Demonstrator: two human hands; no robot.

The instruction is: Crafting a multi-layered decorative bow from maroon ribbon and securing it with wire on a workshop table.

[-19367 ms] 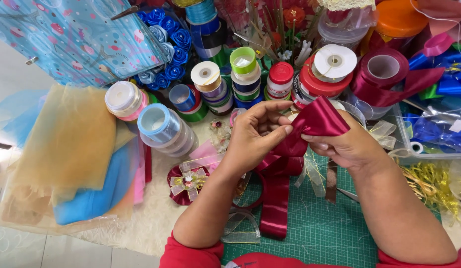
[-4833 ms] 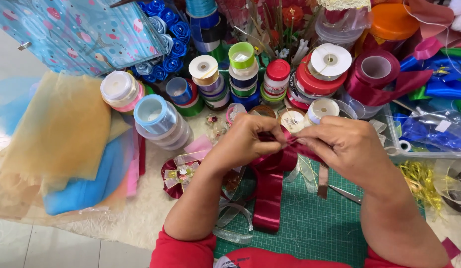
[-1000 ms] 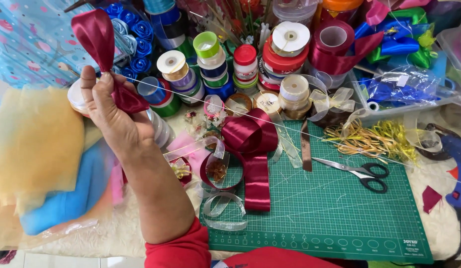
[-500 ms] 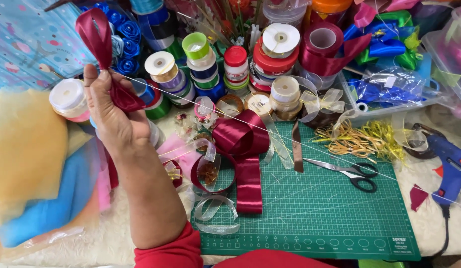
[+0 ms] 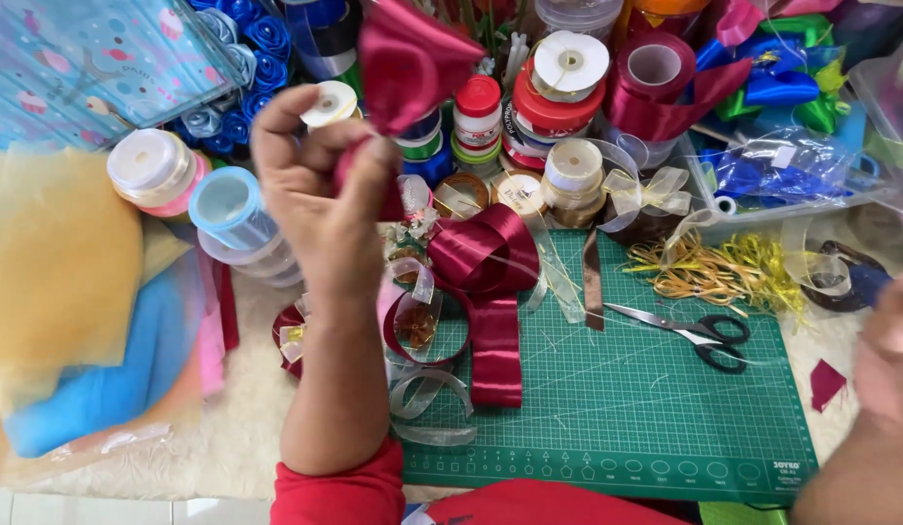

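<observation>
The dark red ribbon bow (image 5: 412,58) sticks up out of the left hand (image 5: 320,185), pinched at its gathered middle in the clenched fingers and raised above the green cutting mat (image 5: 617,408), over the stacked ribbon spools (image 5: 568,68) behind the mat. On the mat's left edge lies a looped length of the same red ribbon (image 5: 490,282). Black scissors (image 5: 690,331) lie near the mat's middle. The right hand (image 5: 889,360) is blurred beyond the mat's right edge; I cannot tell its grasp.
</observation>
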